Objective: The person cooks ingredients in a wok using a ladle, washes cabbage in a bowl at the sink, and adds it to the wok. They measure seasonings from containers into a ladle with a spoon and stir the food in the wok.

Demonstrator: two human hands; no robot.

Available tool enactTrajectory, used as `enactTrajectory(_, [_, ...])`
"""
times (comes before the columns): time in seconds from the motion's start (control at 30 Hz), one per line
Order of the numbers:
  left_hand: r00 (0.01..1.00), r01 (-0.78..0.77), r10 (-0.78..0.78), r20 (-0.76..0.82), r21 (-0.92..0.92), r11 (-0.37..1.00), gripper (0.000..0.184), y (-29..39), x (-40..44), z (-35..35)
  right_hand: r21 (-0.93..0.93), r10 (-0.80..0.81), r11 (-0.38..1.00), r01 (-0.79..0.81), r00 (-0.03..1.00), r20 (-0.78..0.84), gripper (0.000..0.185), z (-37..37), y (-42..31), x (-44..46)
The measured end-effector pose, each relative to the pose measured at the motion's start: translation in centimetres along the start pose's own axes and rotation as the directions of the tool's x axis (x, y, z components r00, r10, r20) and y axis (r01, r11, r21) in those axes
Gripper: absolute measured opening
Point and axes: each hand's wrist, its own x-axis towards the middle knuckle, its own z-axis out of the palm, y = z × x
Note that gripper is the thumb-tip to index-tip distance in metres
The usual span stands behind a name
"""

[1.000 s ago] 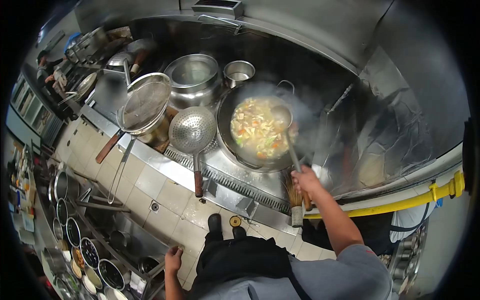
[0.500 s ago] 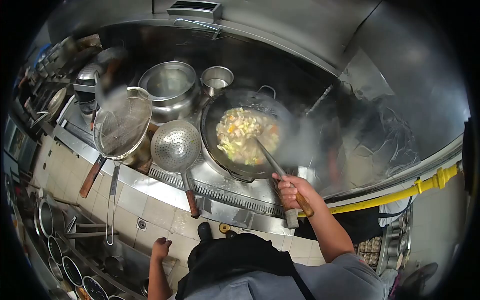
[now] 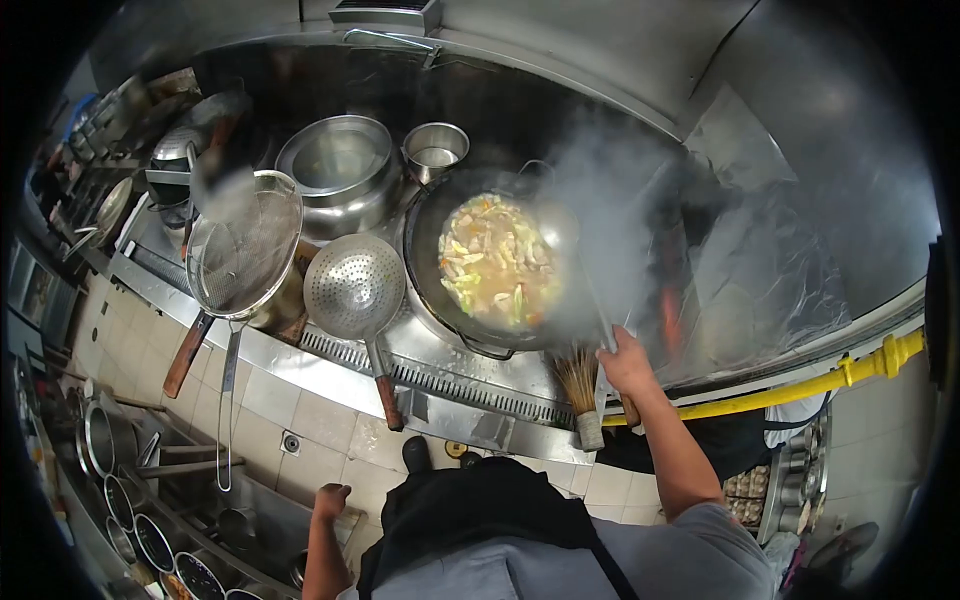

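Note:
My right hand is wrapped round the handle of a ladle with a wooden end. The ladle's bowl hangs at the right side of a wok, partly veiled by steam. In the wok lies a mix of chopped vegetables and pieces in pale broth. A bamboo wok brush stands just left of my right hand. My left hand hangs low beside my body, fingers curled in, with nothing visible in it.
A perforated strainer with a wooden handle lies left of the wok. Beyond it are a mesh sieve, a large metal pot and a small pot. A yellow pipe runs along the right front. Steam drifts over the right side.
My right hand has moved right and up, drawing the ladle from the middle of the food to the wok's right side. The steam is thicker. My left hand has shifted slightly.

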Motion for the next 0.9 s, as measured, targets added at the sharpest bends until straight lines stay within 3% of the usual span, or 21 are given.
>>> enactTrajectory(0.03, [0.999,-0.009,0.011,0.052,-0.034,0.999,0.024,0.8,0.1,0.2,-0.027,0.029,0.999,-0.03,0.999,-0.012,0.046,1.2,1.1,0.3])
enactTrajectory(0.07, [0.963,-0.268,0.255,0.09,0.2,0.942,0.019,1.6,1.1,0.7,-0.054,0.06,0.997,-0.061,0.998,-0.024,0.045,2.0,1.4,0.1])
enactTrajectory(0.1, [0.866,-0.498,0.466,0.182,0.403,0.768,0.016,2.8,2.5,1.8,-0.053,0.058,0.997,-0.059,0.998,-0.022,0.045,2.6,1.6,-0.4])
enactTrajectory(0.13, [0.771,-0.595,0.637,0.015,0.371,0.712,0.015,3.6,3.8,4.5,-0.029,0.0,1.0,0.001,0.999,0.037,0.046,3.1,1.0,-1.4])
enactTrajectory(0.17, [0.763,-0.624,0.644,0.053,0.316,0.715,0.015,6.0,4.7,6.3,-0.004,-0.059,0.998,0.06,0.994,0.092,0.047,3.1,0.2,-2.1])
enactTrajectory(0.2, [0.979,-0.193,0.201,0.028,-0.176,0.965,0.021,11.2,4.3,8.1,-0.009,-0.063,0.998,0.064,0.995,0.083,0.047,2.2,-0.8,-2.6])
enactTrajectory(0.23, [0.955,-0.167,0.193,0.226,-0.129,0.977,0.028,14.1,5.3,10.1,0.098,0.051,0.993,-0.072,0.978,0.2,0.047,0.9,-2.2,-3.5])
enactTrajectory(0.27, [0.898,-0.332,0.333,0.288,-0.056,0.942,0.033,18.6,5.2,10.7,0.187,0.149,0.958,-0.218,0.934,0.325,0.048,-0.1,-3.0,-4.1])
enactTrajectory(0.3, [0.806,-0.534,0.528,0.268,-0.058,0.844,0.039,20.3,6.1,13.4,0.179,0.158,0.959,-0.22,0.938,0.307,0.048,-0.4,-2.8,-4.6])
enactTrajectory(0.33, [0.768,-0.511,0.435,0.47,0.041,0.858,0.043,23.0,6.7,15.3,0.17,0.168,0.96,-0.223,0.942,0.29,0.047,-0.8,-2.6,-5.2])
enactTrajectory(0.37, [0.67,-0.624,0.474,0.571,0.088,0.776,0.044,25.9,7.0,16.1,0.09,0.044,0.994,-0.059,0.986,0.159,0.047,-1.1,-2.3,-5.9])
enactTrajectory(0.4, [0.592,-0.667,0.343,0.729,0.204,0.717,0.045,31.3,6.0,13.8,-0.014,-0.098,0.995,0.099,0.994,0.038,0.047,-1.7,-2.1,-6.5])
enactTrajectory(0.47, [0.569,-0.821,0.784,0.248,0.211,0.53,0.047,27.2,9.9,25.0,-0.037,-0.078,0.996,0.082,0.992,0.098,0.048,-3.6,-2.3,-7.7])
enactTrajectory(0.5, [0.563,-0.826,0.789,0.246,0.204,0.526,0.047,27.7,10.1,25.6,0.005,-0.094,0.996,0.094,0.987,0.128,0.049,-4.3,-2.2,-8.6])
enactTrajectory(0.57, [0.684,-0.728,0.536,0.495,0.408,0.551,0.048,29.3,9.2,24.9,0.044,-0.111,0.994,0.105,0.98,0.166,0.049,-5.5,-2.1,-10.5])
enactTrajectory(0.6, [0.684,-0.727,0.535,0.496,0.404,0.555,0.048,30.3,8.8,24.4,0.004,-0.075,0.997,0.076,0.982,0.174,0.05,-6.2,-2.0,-11.5])
enactTrajectory(0.67, [0.657,-0.663,0.292,0.695,0.35,0.662,0.048,31.9,8.0,22.7,-0.026,-0.038,0.999,0.044,0.982,0.183,0.05,-7.4,-2.0,-13.4])
enactTrajectory(0.73, [0.658,-0.634,0.326,0.679,0.265,0.726,0.046,31.8,7.2,20.7,-0.076,0.039,0.997,-0.018,0.959,0.281,0.051,-8.3,-1.8,-14.5])
enactTrajectory(0.77, [0.658,-0.602,0.365,0.658,0.168,0.781,0.046,31.3,7.2,20.0,-0.093,-0.105,0.987,0.132,0.961,0.255,0.053,-8.1,-0.4,-14.9])
enactTrajectory(0.8, [0.669,-0.596,0.36,0.65,0.18,0.782,0.046,30.9,7.2,19.3,-0.083,-0.118,0.986,0.144,0.96,0.255,0.053,-7.5,0.6,-14.8])
enactTrajectory(0.9, [0.71,-0.543,0.419,0.566,0.06,0.838,0.049,28.9,6.6,17.9,-0.388,-0.128,0.895,0.22,0.96,0.25,0.058,-5.9,2.0,-13.9])
